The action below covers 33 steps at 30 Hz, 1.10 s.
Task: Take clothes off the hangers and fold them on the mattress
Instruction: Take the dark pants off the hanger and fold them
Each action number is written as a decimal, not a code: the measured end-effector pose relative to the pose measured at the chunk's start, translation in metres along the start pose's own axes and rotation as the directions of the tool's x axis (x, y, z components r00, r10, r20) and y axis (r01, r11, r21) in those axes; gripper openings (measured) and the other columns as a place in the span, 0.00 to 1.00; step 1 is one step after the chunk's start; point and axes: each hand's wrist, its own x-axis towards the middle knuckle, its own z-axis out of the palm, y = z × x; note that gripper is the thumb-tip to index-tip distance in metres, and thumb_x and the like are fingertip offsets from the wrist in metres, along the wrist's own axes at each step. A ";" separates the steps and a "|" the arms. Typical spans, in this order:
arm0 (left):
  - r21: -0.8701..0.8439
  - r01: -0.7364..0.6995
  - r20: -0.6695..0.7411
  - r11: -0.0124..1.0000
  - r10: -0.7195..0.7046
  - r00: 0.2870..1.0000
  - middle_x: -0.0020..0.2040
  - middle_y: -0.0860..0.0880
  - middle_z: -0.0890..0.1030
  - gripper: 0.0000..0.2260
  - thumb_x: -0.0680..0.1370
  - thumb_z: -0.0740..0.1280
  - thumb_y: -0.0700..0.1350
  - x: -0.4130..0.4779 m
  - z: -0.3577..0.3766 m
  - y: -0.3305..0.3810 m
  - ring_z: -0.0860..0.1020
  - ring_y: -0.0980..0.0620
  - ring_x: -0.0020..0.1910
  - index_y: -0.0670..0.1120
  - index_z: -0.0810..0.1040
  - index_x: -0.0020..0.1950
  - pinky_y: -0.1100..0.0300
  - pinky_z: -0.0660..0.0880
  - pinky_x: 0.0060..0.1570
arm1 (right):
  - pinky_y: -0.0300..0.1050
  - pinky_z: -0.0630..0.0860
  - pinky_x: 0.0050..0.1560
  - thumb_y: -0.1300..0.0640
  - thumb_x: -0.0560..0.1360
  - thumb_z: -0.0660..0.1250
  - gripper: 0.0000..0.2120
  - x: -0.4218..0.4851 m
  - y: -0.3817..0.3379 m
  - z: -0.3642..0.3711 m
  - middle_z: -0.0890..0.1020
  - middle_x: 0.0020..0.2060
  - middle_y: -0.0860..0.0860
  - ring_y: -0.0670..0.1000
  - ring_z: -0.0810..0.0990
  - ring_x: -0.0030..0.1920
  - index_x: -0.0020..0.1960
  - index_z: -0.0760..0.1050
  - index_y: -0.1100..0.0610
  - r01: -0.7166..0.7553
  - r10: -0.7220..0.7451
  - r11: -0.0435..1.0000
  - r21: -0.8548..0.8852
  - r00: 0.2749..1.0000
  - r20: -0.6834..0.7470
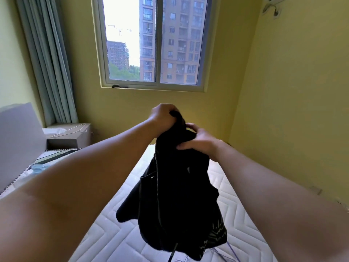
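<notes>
Mattress (117, 241) fills the lower middle: white, quilted in zigzag stitching, bare on top, running away from me twd the yellow wall. Above it is a sliding window (154, 44) w/ tower blocks outside, and a pale grey-green curtain (47, 59) is bunched at its left. A grey padded panel (18, 140) stands at the far left edge.

Only container is a cardboard box (75, 140) in the corner under the curtain, just past the mattress. Can't tell what's inside (its top reads as flat from here). A white wire hanger (71, 129) lies across the top, w/ something white and crumpled beside it.

Black garment (177, 195) hangs in the air btwn my hands and the mattress. It's bunched at the top and flares wider lower down, w/ a pale line print near the bottom-right hem. A thin cord dangles down the front. Its lowest edge is close to the mattress; can't tell if it touches.

My left hand (162, 118) is the higher one, a full fist clenched round the very top of the fabric. My right hand (200, 142) sits just below and to the right. Its fingers are curled into the cloth and the thumb presses the front.

Thin purple strands (232, 250) show under the hem, too small to ID.
</notes>
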 end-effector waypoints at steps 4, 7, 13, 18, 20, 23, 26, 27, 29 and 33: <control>-0.063 -0.031 0.047 0.998 0.034 0.998 0.47 0.47 0.82 0.07 0.73 0.66 0.41 0.001 0.008 0.005 0.77 0.49 0.46 0.53 0.79 0.42 0.61 0.72 0.45 | 0.42 0.77 0.42 0.66 0.73 0.69 0.08 -0.009 -0.002 -0.003 0.79 0.40 0.53 0.50 0.78 0.38 0.50 0.75 0.57 0.033 -0.032 0.949 0.313 0.999 -0.007; -0.158 0.103 0.202 0.982 -0.070 0.977 0.43 0.48 0.80 0.04 0.75 0.68 0.43 -0.007 0.000 -0.009 0.76 0.50 0.39 0.52 0.78 0.47 0.59 0.75 0.40 | 0.44 0.77 0.42 0.65 0.74 0.68 0.07 -0.010 0.006 -0.010 0.79 0.39 0.53 0.51 0.78 0.37 0.43 0.74 0.54 0.054 0.011 0.907 0.417 0.989 -0.150; 0.220 0.289 0.446 0.932 -0.360 0.819 0.38 0.46 0.79 0.13 0.78 0.57 0.34 -0.028 -0.009 -0.036 0.78 0.50 0.32 0.44 0.77 0.57 0.56 0.79 0.33 | 0.36 0.77 0.33 0.63 0.75 0.67 0.06 -0.011 0.014 -0.024 0.79 0.39 0.50 0.49 0.78 0.36 0.45 0.74 0.53 0.085 0.016 0.893 0.442 0.975 -0.220; -0.183 0.414 0.047 0.892 -0.412 0.910 0.41 0.41 0.74 0.17 0.76 0.49 0.32 -0.011 -0.012 -0.039 0.71 0.49 0.28 0.47 0.74 0.46 0.64 0.72 0.17 | 0.40 0.75 0.47 0.67 0.76 0.60 0.13 0.001 0.032 -0.040 0.80 0.54 0.58 0.55 0.78 0.45 0.55 0.78 0.57 -0.087 0.114 0.993 0.079 0.882 -0.457; -0.343 0.448 -0.007 0.826 -0.479 0.878 0.47 0.41 0.72 0.15 0.77 0.50 0.33 0.000 -0.020 -0.044 0.71 0.48 0.33 0.46 0.74 0.45 0.63 0.71 0.15 | 0.43 0.72 0.54 0.67 0.76 0.58 0.15 -0.003 0.038 -0.054 0.78 0.59 0.59 0.57 0.77 0.53 0.58 0.78 0.59 -0.227 0.182 0.974 -0.004 0.790 -0.586; -0.432 0.446 -0.113 0.783 -0.538 0.835 0.49 0.40 0.73 0.16 0.77 0.50 0.32 0.012 -0.035 -0.055 0.73 0.43 0.41 0.44 0.73 0.39 0.57 0.73 0.15 | 0.48 0.73 0.60 0.66 0.77 0.56 0.17 -0.014 0.051 -0.074 0.76 0.62 0.61 0.62 0.76 0.60 0.63 0.75 0.61 -0.395 0.237 0.915 -0.081 0.689 -0.685; -0.389 0.431 -0.232 0.814 -0.539 0.809 0.51 0.38 0.76 0.17 0.76 0.51 0.31 0.024 -0.047 -0.067 0.76 0.39 0.43 0.45 0.72 0.34 0.51 0.79 0.26 | 0.55 0.81 0.44 0.64 0.77 0.53 0.16 -0.025 0.063 -0.084 0.78 0.56 0.61 0.63 0.80 0.50 0.57 0.76 0.62 -0.516 0.318 0.854 -0.064 0.617 -0.720; -0.370 0.421 -0.256 0.828 -0.526 0.811 0.50 0.38 0.77 0.17 0.75 0.51 0.31 0.027 -0.049 -0.069 0.78 0.38 0.43 0.45 0.73 0.34 0.48 0.81 0.32 | 0.52 0.81 0.32 0.64 0.77 0.52 0.14 -0.028 0.064 -0.084 0.79 0.50 0.60 0.61 0.81 0.42 0.53 0.76 0.62 -0.528 0.354 0.849 -0.029 0.609 -0.710; -0.328 0.391 -0.293 0.860 -0.485 0.824 0.49 0.38 0.80 0.16 0.74 0.52 0.32 0.029 -0.052 -0.068 0.81 0.38 0.45 0.44 0.77 0.37 0.45 0.81 0.43 | 0.45 0.75 0.19 0.64 0.78 0.52 0.11 -0.028 0.065 -0.083 0.76 0.41 0.58 0.56 0.76 0.29 0.49 0.73 0.59 -0.494 0.439 0.861 0.121 0.602 -0.666; -0.178 0.342 -0.310 0.923 -0.383 0.870 0.46 0.43 0.83 0.11 0.71 0.60 0.37 0.028 -0.053 -0.069 0.81 0.43 0.48 0.46 0.81 0.45 0.55 0.78 0.54 | 0.38 0.69 0.14 0.69 0.76 0.54 0.10 -0.026 0.060 -0.084 0.74 0.43 0.58 0.51 0.70 0.28 0.40 0.68 0.58 -0.357 0.577 0.812 0.461 0.609 -0.544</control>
